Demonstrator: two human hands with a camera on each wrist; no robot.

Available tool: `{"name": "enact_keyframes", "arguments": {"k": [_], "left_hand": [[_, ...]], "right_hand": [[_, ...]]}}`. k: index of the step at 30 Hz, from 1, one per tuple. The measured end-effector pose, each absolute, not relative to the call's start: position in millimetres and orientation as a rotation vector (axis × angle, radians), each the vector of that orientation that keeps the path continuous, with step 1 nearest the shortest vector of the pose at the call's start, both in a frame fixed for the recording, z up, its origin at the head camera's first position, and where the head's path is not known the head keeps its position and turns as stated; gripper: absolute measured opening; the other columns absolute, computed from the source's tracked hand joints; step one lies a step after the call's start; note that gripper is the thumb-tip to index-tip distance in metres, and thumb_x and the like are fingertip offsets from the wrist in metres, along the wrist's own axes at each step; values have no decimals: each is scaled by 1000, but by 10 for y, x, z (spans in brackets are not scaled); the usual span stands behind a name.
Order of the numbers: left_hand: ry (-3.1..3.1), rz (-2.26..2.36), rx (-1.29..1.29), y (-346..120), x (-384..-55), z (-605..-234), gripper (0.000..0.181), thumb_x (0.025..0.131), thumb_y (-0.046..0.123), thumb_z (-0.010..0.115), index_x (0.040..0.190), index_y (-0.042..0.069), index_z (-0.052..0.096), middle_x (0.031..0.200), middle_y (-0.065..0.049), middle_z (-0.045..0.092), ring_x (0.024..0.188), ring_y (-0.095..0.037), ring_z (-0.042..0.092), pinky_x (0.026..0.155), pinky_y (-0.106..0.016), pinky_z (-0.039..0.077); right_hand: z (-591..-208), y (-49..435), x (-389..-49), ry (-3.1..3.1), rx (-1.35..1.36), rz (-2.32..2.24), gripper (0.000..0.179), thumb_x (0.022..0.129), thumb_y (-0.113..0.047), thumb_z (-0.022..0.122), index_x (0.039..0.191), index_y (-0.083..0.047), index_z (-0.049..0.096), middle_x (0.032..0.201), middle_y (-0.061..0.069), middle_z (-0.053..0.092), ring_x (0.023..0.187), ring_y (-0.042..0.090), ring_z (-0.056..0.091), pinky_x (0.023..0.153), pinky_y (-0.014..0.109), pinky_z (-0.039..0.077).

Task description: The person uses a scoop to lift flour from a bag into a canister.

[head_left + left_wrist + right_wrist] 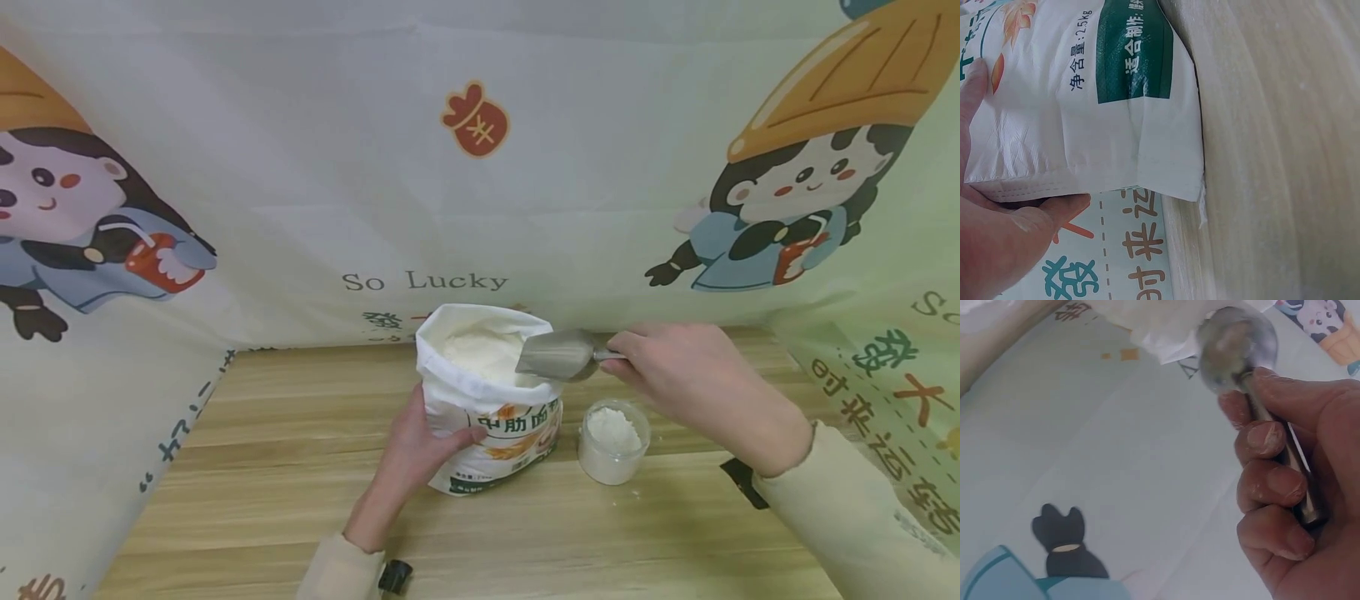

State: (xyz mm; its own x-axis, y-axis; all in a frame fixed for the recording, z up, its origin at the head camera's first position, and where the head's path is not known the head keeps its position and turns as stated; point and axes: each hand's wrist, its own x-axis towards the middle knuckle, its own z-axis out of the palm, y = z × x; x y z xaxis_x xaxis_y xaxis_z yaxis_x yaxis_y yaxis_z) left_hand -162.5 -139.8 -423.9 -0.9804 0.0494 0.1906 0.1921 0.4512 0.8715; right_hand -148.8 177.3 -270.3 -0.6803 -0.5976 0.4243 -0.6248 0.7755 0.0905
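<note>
A white flour bag (487, 442) stands open at the top on the wooden table, its rim folded outward and white flour (487, 354) inside. My left hand (431, 446) holds the bag by its left side, thumb across the printed front and the other fingers mostly hidden behind it. In my right hand (675, 375) is a metal scoop (558, 356), gripped by its handle with curled fingers, as the right wrist view shows. The scoop's tip reaches over the right side of the bag's mouth. Below the scoop sits a clear round jar (613, 462) heaped with flour.
Behind the table hangs a printed cloth (337, 167), and more cloth (877, 392) runs along the right side. The wooden tabletop (300, 450) extends left of the bag. A few white specks lie in front of the jar.
</note>
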Motion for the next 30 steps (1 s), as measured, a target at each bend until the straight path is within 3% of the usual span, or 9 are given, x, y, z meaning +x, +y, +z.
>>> {"name": "enact_keyframes", "arguments": {"k": [5, 14, 19, 23, 30], "left_hand": [[-2553, -1557, -221, -1401, -1628, -4241, 89, 73, 18, 95, 147, 12, 47, 135, -8, 63, 125, -31, 59, 106, -56, 48], [-2552, -1562, -214, -1401, -1619, -4239, 90, 72, 19, 96, 147, 12, 47, 136, -9, 63, 126, -32, 59, 107, -56, 48], [-2558, -1549, -210, -1397, -1612, -4231, 91, 72, 20, 95, 148, 12, 46, 136, -10, 63, 127, -32, 59, 107, -56, 48], [-2550, -1551, -219, -1401, -1618, -4243, 90, 73, 20, 95, 148, 11, 46, 135, -10, 64, 125, -32, 60, 105, -56, 49], [-2534, -1553, -236, -1401, -1626, -4262, 88, 73, 20, 95, 147, 9, 46, 132, -12, 65, 121, -32, 62, 102, -55, 51]], "right_hand": [[-2630, 1635, -1504, -2642, 872, 20, 30, 96, -26, 76, 73, -16, 59, 63, -7, 46, 52, 14, 41, 42, 33, 37], [-2552, 1416, -1514, -2812, 779, -117, 21, 97, -27, 75, 83, -11, 71, 68, -3, 54, 57, 17, 49, 46, 34, 45], [-2598, 1331, -1512, -2779, 771, -137, 20, 96, -24, 76, 84, -9, 73, 65, -2, 52, 55, 17, 47, 42, 33, 43], [-2674, 1276, -1515, -2712, 785, -131, 21, 94, -19, 77, 78, -8, 71, 60, -1, 47, 51, 17, 43, 39, 33, 41], [-2776, 1183, -1552, -2703, 797, -124, 21, 88, 3, 70, 72, -9, 65, 59, -1, 46, 52, 17, 44, 40, 33, 41]]}}
